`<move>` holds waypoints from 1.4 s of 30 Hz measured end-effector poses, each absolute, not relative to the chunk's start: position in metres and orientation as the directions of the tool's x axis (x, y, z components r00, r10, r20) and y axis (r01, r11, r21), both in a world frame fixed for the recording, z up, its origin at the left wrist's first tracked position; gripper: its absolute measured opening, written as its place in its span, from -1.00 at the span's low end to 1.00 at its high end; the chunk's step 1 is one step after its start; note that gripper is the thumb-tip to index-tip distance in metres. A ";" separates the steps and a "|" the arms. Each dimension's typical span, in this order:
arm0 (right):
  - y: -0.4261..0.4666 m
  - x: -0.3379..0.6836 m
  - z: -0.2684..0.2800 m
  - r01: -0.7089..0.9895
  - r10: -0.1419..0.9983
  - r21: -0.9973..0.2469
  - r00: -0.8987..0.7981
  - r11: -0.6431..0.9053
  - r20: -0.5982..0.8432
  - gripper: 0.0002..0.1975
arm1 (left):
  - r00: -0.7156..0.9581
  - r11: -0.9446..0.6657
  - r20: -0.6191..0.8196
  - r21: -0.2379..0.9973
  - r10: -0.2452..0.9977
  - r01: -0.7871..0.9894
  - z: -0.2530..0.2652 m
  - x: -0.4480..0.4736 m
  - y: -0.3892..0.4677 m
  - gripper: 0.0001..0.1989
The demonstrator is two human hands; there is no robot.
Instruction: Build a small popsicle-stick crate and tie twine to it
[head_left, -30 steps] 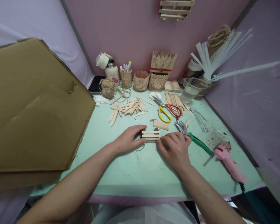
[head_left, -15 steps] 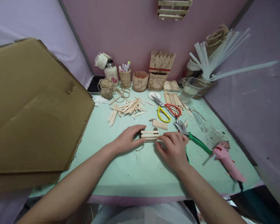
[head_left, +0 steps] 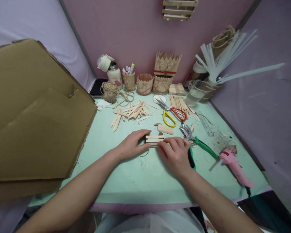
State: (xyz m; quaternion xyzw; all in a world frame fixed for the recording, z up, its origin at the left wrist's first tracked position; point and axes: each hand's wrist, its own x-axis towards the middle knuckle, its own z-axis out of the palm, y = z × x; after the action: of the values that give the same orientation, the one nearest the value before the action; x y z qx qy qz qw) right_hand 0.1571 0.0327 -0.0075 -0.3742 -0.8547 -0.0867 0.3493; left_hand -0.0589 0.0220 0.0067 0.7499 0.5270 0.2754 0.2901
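Observation:
A small slatted wooden frame (head_left: pixel 154 141) made of pale craft sticks lies on the table between my hands. My left hand (head_left: pixel 133 144) grips its left end, thumb at the near side and fingers at the far side. At the right end, my right hand (head_left: pixel 176 152) has its thumb and bent fingertips on the frame's near edge. Just behind the frame is a row of cut craft sticks (head_left: pixel 165 129). Green-handled pruning shears (head_left: pixel 205 147) lie partly beneath my right hand. Scissors with red and yellow handles (head_left: pixel 169 118) rest open farther back.
A pink glue gun (head_left: pixel 236 166) lies at the right. Loose stick pieces (head_left: pixel 133 111), a ball of twine (head_left: pixel 110 96) and a plastic cup (head_left: pixel 197 94) with liquid stand farther back. Large cardboard (head_left: pixel 38 113) blocks the left side. White glue sticks (head_left: pixel 215 64) jut out at right.
My right hand has shifted slightly left along the frame's near edge, with its thumb now against it. More of the shears' black-and-green handle shows. My left hand keeps its hold.

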 end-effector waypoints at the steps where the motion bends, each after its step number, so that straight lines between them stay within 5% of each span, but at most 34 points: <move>1: 0.033 0.157 -0.007 0.699 0.582 -0.115 -0.480 0.706 0.657 -0.92 | 0.294 -0.277 0.107 0.724 0.950 0.632 0.007 -0.059 0.022 -0.48; 13: 0.029 0.157 0.001 0.678 0.575 -0.128 -0.490 0.724 0.655 -0.91 | 0.278 -0.303 0.144 0.648 0.950 0.699 0.020 -0.067 0.015 -0.24; 21: 0.014 0.173 0.012 0.657 0.663 -0.230 -0.546 0.718 0.512 -0.87 | 0.323 -0.456 0.374 0.356 0.870 0.816 0.049 -0.037 -0.026 -0.78; 34: -0.012 0.185 0.016 0.644 0.661 -0.214 -0.608 0.734 0.440 -0.88 | 0.442 -0.471 0.164 0.256 0.882 0.844 0.022 0.017 -0.042 -0.82; 38: -0.014 0.205 0.023 0.653 0.684 -0.255 -0.567 0.713 0.459 -0.91 | 0.415 -0.482 0.251 0.366 0.875 0.796 0.015 0.017 -0.044 -0.84; 42: -0.001 0.265 0.037 0.793 0.766 -0.249 -0.372 0.556 0.525 -0.71 | 0.224 -0.434 0.372 0.767 0.901 0.473 0.012 0.008 -0.048 -0.87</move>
State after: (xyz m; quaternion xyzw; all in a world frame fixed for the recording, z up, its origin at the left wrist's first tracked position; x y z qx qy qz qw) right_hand 0.2647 -0.0009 0.0368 -0.4707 -0.8280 -0.0225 0.3040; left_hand 0.0085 -0.0476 0.0122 0.7386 0.4651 0.4141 0.2581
